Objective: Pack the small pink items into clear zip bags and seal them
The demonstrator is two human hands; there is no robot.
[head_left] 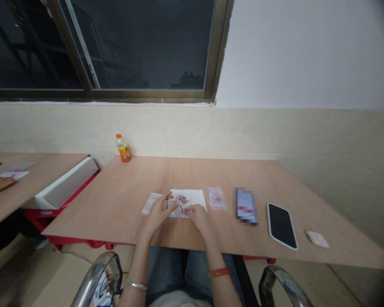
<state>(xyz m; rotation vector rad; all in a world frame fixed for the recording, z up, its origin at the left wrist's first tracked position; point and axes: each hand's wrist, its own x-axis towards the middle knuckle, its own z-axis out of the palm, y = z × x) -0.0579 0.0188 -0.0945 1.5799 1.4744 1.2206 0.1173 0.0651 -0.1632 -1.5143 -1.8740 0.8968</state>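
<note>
My left hand point(161, 212) holds what looks like a small clear zip bag point(179, 219) with a pinkish edge, thumb and fingers at its side. My right hand point(198, 216) is closed in a pinch just to the right of that bag; whatever sits between its fingertips is too small to make out. Beneath both hands lies a white sheet of paper point(195, 197). Small pink and dark pieces point(183, 199) are scattered on it, just beyond the fingertips. Another clear bag point(151, 203) lies partly behind my left hand.
Right of the paper, a clear bag with pink pieces point(217, 199) lies flat. Farther right are a blurred phone point(246, 206), a white-edged phone point(282, 226) and a white case point(317, 239). An orange drink bottle point(123, 149) stands by the wall. Another person's hand point(0, 185) rests on the left table.
</note>
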